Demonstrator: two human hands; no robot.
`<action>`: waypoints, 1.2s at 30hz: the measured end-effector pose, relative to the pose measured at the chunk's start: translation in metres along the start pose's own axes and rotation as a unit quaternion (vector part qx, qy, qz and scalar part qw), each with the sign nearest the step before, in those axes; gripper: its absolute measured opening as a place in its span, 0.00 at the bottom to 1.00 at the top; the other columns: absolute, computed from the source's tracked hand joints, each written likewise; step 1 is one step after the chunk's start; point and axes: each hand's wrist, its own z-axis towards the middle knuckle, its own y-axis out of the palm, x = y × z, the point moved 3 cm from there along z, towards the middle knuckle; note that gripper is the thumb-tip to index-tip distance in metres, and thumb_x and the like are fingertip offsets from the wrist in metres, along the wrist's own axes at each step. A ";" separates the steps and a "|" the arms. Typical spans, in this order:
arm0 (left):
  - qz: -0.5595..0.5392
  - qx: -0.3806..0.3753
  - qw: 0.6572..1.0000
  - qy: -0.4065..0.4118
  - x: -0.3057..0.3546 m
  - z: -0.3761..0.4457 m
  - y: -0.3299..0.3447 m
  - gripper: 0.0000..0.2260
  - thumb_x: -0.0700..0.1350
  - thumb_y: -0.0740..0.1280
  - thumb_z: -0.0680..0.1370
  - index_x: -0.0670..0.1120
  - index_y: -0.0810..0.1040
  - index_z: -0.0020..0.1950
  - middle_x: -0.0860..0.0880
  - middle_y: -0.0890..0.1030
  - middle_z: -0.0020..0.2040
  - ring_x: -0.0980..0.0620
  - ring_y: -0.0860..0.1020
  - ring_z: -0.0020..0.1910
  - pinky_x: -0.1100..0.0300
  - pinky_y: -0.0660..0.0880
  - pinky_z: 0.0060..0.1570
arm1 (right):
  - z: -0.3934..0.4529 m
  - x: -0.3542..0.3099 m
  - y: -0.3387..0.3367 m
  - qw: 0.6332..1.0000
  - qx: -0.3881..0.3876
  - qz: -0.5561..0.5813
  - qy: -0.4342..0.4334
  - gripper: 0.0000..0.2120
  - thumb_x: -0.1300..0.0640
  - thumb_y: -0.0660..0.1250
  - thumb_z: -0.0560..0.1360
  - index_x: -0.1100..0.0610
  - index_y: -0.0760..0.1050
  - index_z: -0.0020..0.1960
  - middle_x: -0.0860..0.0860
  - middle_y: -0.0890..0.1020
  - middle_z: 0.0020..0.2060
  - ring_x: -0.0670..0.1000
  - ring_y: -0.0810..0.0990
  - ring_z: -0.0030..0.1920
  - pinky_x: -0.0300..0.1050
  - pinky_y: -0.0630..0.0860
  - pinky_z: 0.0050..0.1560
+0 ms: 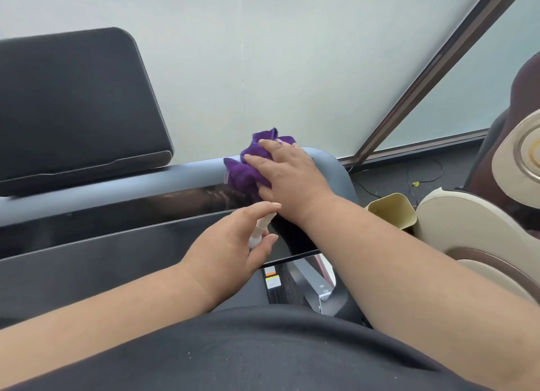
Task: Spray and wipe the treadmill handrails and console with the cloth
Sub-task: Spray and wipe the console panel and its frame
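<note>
1. One yellow bin [391,212] stands on the floor just right of the treadmill, beside a beige and brown massage chair [479,224]; frosted glass panels [263,69] rise behind.
2. One dark screen [76,104] tilts up at the left, above the grey handrail [117,192] and the glossy console [117,253].
3. One purple cloth [248,168] lies bunched on the handrail's right bend.
4. The right hand [289,174] presses it with straight fingers.
5. The left hand [233,247] grips one white spray bottle [260,230], forefinger over its nozzle.
</note>
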 end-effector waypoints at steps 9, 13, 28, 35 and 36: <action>0.006 -0.005 1.000 0.009 0.004 0.003 -0.002 0.23 0.52 0.68 0.79 0.68 0.61 0.67 0.64 0.74 0.46 0.61 0.74 0.43 0.67 0.70 0.48 | -0.027 0.058 -0.028 0.980 0.025 0.024 0.197 0.26 0.47 0.62 0.77 0.44 0.65 0.75 0.53 0.64 0.75 0.59 0.64 0.71 0.52 0.61 0.72; 0.008 -0.016 1.000 0.006 0.002 0.001 0.000 0.22 0.53 0.66 0.78 0.68 0.61 0.67 0.66 0.74 0.46 0.67 0.74 0.45 0.75 0.66 0.47 | -0.006 0.015 -0.007 0.998 -0.018 -0.044 0.048 0.27 0.42 0.60 0.79 0.42 0.61 0.76 0.50 0.62 0.76 0.58 0.54 0.77 0.57 0.46 0.76; 0.007 -0.078 0.995 0.055 0.019 -0.001 0.018 0.26 0.52 0.68 0.78 0.72 0.57 0.66 0.68 0.73 0.48 0.64 0.73 0.44 0.66 0.68 0.46 | -0.147 0.028 -0.016 0.957 0.028 0.012 0.288 0.29 0.47 0.66 0.77 0.49 0.64 0.76 0.54 0.63 0.75 0.58 0.64 0.70 0.52 0.64 0.70; 0.015 -0.083 0.996 0.028 0.004 -0.007 0.012 0.23 0.56 0.65 0.78 0.73 0.57 0.67 0.72 0.72 0.48 0.72 0.72 0.47 0.76 0.64 0.46 | -0.106 0.033 -0.010 0.949 0.005 -0.053 0.311 0.33 0.43 0.64 0.78 0.48 0.55 0.78 0.57 0.55 0.78 0.62 0.60 0.72 0.57 0.62 0.72; 0.013 -0.085 0.996 0.024 0.004 -0.009 0.012 0.23 0.57 0.65 0.78 0.73 0.57 0.67 0.72 0.72 0.48 0.72 0.72 0.47 0.76 0.64 0.45 | -0.089 0.034 -0.011 0.950 0.003 -0.057 0.308 0.33 0.43 0.63 0.79 0.48 0.54 0.79 0.57 0.54 0.78 0.62 0.59 0.73 0.57 0.60 0.73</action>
